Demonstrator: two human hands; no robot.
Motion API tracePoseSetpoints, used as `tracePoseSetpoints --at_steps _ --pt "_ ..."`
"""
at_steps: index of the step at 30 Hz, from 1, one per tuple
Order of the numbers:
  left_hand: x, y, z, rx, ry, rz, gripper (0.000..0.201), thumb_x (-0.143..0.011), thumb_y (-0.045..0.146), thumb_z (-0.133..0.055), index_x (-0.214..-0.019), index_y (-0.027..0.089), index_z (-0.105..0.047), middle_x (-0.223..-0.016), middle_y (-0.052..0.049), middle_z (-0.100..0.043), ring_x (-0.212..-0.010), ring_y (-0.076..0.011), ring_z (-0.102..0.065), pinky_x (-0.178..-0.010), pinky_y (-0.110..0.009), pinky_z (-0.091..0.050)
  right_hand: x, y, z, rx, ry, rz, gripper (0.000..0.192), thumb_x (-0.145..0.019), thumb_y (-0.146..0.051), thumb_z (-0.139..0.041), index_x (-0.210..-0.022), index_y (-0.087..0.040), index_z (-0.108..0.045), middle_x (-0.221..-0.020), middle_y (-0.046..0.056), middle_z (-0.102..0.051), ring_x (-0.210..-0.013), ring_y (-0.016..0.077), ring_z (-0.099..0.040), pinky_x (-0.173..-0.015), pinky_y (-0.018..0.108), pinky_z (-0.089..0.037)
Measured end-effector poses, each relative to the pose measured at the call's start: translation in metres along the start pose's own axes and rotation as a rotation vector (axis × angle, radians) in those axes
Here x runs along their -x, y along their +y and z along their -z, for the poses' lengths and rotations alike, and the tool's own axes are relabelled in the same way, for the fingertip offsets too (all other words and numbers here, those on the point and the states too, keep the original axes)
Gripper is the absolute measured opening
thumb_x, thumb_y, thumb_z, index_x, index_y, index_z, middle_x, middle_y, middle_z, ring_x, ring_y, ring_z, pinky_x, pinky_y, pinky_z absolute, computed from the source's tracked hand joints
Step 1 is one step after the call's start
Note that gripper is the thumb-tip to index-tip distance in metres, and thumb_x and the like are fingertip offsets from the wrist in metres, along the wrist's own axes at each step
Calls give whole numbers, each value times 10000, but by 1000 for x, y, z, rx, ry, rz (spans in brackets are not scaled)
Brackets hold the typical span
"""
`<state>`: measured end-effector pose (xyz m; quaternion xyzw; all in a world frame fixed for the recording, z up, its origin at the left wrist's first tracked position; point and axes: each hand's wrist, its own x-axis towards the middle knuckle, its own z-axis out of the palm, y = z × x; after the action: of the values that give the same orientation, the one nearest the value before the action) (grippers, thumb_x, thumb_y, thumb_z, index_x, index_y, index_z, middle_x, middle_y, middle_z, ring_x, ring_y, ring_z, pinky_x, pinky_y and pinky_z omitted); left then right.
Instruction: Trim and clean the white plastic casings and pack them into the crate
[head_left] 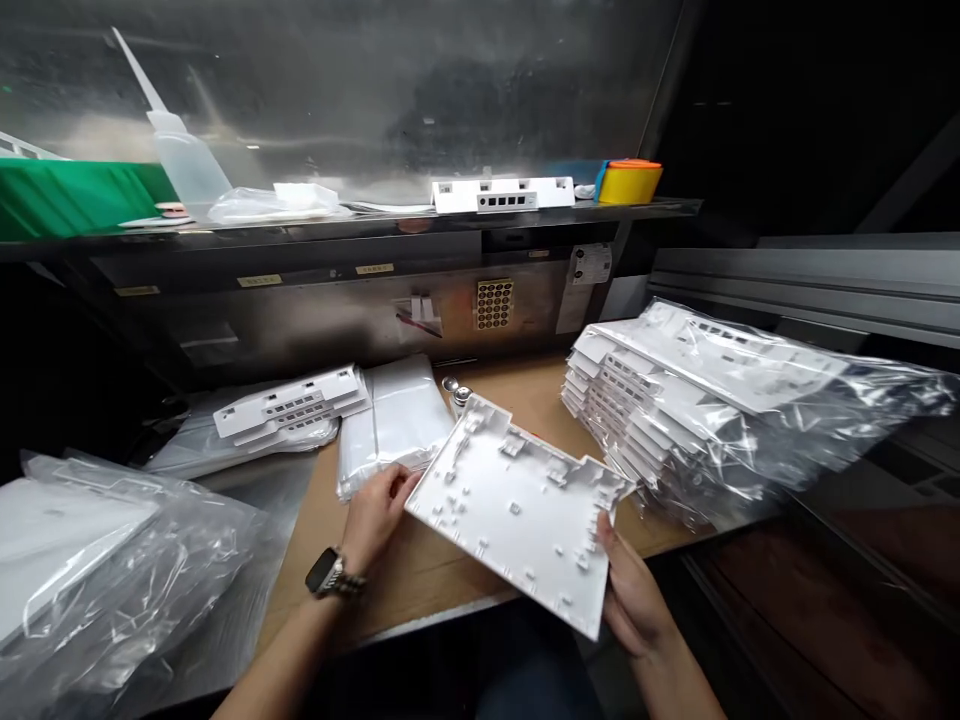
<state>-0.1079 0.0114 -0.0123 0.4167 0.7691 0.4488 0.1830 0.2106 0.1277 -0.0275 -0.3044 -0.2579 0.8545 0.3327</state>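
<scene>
I hold a flat white plastic housing panel (pixel 517 505) in both hands, its ribbed inner side facing up, tilted above the front edge of the brown worktable (pixel 431 575). My left hand (pixel 375 515), with a watch on the wrist, grips its left edge. My right hand (pixel 630 590) grips the lower right corner. A stack of clear plastic bags (pixel 394 420) lies just beyond my left hand.
A tall stack of bagged white panels (pixel 697 400) stands at right. A few unbagged panels (pixel 289 405) lie at left, and a bagged pile (pixel 90 560) sits at far left. The shelf above carries a white panel (pixel 502 193), a squeeze bottle (pixel 184 155) and a yellow container (pixel 628 181).
</scene>
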Motion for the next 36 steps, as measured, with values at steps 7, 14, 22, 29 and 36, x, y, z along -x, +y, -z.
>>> tracePoseSetpoints --at_steps 7,14,22,29,36 --pt "-32 -49 -10 -457 135 -333 210 -961 390 -584 -980 194 -658 -1094 -173 -688 -1072 -367 -595 -975 -543 -472 -11 -15 5 -25 154 143 622 -798 -621 -814 -1255 -206 -742 -1256 146 -768 -1268 370 -680 -1101 535 -540" --pt "-33 -60 2 -632 240 -480 237 -1074 287 -409 -1117 154 -601 -986 -118 -693 -916 -263 -656 -804 -412 -536 -9 -15 5 -39 208 156 656 -819 -578 -818 -1341 -198 -699 -1251 142 -770 -1267 357 -683 -1116 516 -538" --pt "-38 -62 -5 -635 192 -456 293 -1047 391 -535 -1198 173 -660 -1045 -109 -744 -973 -265 -704 -898 -451 -564 -9 -8 3 23 231 222 633 -883 -536 -776 -1437 -266 -630 -1356 79 -724 -1273 307 -685 -1145 454 -526" --pt "-48 -42 13 -426 156 -257 286 -1042 281 -496 -1311 188 -525 -1093 -82 -781 -999 -250 -740 -847 -410 -557 -7 -7 5 39 277 193 712 -857 -553 -796 -1457 -223 -601 -1258 88 -774 -1236 302 -708 -1120 441 -546" --pt "-72 -22 32 -184 -27 -84 314 -849 340 -795 -1044 224 -577 -813 10 -767 -804 -232 -738 -759 -366 -544 -10 3 -5 162 257 227 748 -771 -602 -850 -1356 -176 -662 -1138 116 -810 -1103 328 -761 -1002 450 -611"
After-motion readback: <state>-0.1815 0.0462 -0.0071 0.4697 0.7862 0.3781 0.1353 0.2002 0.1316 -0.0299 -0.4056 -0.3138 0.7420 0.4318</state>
